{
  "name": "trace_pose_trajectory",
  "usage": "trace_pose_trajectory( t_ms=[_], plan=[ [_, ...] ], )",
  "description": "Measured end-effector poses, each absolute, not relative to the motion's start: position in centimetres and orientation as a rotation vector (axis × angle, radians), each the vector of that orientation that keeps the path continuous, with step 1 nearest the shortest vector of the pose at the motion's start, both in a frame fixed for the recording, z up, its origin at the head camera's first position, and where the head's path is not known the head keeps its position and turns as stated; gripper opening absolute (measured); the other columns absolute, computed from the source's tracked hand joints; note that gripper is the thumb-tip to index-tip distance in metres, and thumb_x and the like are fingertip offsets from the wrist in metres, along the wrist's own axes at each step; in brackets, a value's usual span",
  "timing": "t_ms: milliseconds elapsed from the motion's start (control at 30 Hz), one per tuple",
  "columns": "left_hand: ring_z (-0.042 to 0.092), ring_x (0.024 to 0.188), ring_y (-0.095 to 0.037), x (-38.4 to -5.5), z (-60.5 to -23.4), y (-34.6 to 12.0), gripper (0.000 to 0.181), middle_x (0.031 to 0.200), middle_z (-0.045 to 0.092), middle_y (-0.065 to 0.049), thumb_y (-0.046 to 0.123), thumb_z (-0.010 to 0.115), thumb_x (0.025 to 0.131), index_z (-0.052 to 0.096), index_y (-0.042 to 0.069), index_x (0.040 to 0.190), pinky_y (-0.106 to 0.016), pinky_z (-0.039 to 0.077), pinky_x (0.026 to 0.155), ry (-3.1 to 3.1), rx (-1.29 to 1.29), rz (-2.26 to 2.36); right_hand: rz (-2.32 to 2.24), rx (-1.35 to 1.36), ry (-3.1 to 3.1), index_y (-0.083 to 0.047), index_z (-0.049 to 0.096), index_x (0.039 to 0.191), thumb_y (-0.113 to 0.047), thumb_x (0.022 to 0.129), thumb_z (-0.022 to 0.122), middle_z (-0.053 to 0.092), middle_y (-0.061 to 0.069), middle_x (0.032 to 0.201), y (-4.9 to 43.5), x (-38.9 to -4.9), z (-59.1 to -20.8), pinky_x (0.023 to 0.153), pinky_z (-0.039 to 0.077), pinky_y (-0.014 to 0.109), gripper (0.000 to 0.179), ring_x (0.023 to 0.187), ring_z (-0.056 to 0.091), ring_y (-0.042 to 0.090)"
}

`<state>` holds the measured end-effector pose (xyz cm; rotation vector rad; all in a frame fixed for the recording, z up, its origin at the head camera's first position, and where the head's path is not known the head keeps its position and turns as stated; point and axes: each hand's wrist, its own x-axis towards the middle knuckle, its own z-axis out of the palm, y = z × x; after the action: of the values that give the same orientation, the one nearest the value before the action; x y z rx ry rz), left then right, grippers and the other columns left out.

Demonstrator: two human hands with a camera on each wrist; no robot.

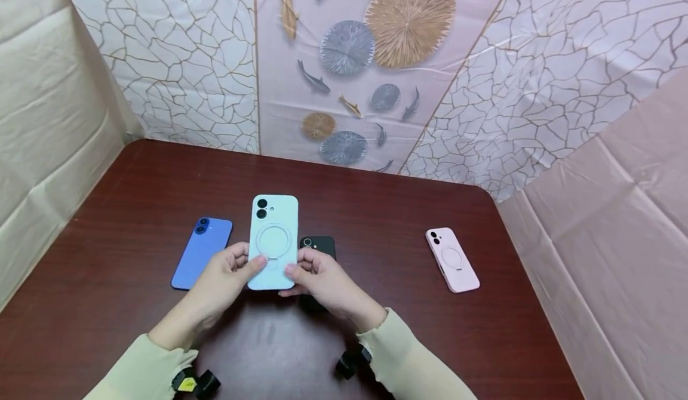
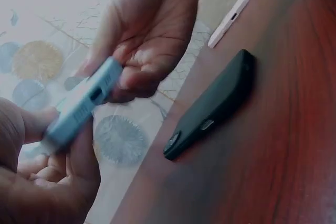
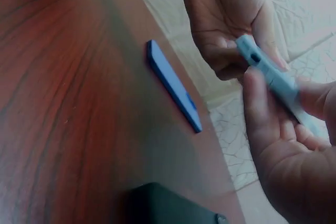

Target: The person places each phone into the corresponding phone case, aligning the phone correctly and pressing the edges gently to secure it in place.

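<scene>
While the left hand [image 1: 226, 274] and right hand [image 1: 323, 279] pinch opposite lower edges of the pale-blue, ring-backed rectangular phone [image 1: 274, 218], thumbs on its back, it's held up off the dark-red wood-grain table [image 1: 387, 239], two-sided grip likely for steadiness.

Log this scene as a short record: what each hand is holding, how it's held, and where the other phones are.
Left hand: grips one long edge of the mint phone, thumb on its back
Right hand: grips the opposite edge, thumb also on the back
Mint phone: raised off the table, back facing the person
Blue phone: on the table, beyond the left hand, back up
Black phone: on the table, partly hidden by the right hand in the head view
Pink phone: on the table, off to the right, back up
</scene>
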<state>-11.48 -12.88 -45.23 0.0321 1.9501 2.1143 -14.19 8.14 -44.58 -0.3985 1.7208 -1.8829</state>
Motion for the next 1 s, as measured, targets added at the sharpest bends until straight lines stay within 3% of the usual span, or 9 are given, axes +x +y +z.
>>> trace_pose_trajectory(
  t_ms=[233,467,667,867,1000],
  plan=[
    [0.066,0.092,-0.018,-11.4,-45.0,-13.1,0.044,0.11,0.066,-0.017,0.023,0.058,0.099,0.047,-0.01,0.125,-0.032,0.054,0.078,1.854,0.05,2.16,-1.919,-0.42,1.678,0.008,0.052,0.102,-0.011,0.099,0.055,0.066,0.018,0.099,8.1,-13.9,-44.6,0.078,0.053,0.051,0.019,0.078,0.068,0.024],
    [0.067,0.093,-0.024,-11.5,-45.5,-13.3,0.059,0.112,0.065,-0.017,0.02,0.064,0.096,0.031,0.007,0.143,-0.031,0.054,0.076,2.082,0.15,2.019,-1.907,-0.317,1.876,0.003,0.053,0.121,-0.015,0.099,0.058,0.067,0.016,0.097,8.3,-15.2,-45.2,0.077,0.055,0.045,0.029,0.082,0.067,0.023],
    [0.068,0.09,-0.026,-11.0,-45.7,-13.3,0.058,0.102,0.067,-0.015,0.019,0.063,0.096,0.033,0.009,0.144,-0.034,0.055,0.074,2.075,0.348,1.909,-2.009,-0.122,1.884,-0.003,0.061,0.118,-0.037,0.099,0.055,0.066,0.014,0.102,9.1,-17.2,-44.1,0.074,0.056,0.038,0.039,0.084,0.065,0.022],
    [0.067,0.094,-0.028,-10.8,-45.5,-13.2,0.061,0.111,0.065,-0.016,0.02,0.062,0.096,0.031,0.009,0.147,-0.035,0.055,0.076,1.999,0.386,1.91,-1.992,-0.093,1.869,-0.002,0.063,0.107,-0.036,0.098,0.056,0.067,0.011,0.096,9.5,-17.8,-43.4,0.071,0.053,0.033,0.036,0.078,0.063,0.019],
    [0.067,0.09,-0.025,-11.0,-45.5,-13.2,0.059,0.109,0.066,-0.015,0.02,0.062,0.096,0.033,0.01,0.147,-0.033,0.055,0.072,2.043,0.302,1.926,-2.016,-0.017,1.905,-0.002,0.065,0.11,-0.037,0.097,0.058,0.068,0.01,0.095,8.9,-17.8,-43.3,0.072,0.054,0.032,0.038,0.078,0.063,0.019]
  ],
)
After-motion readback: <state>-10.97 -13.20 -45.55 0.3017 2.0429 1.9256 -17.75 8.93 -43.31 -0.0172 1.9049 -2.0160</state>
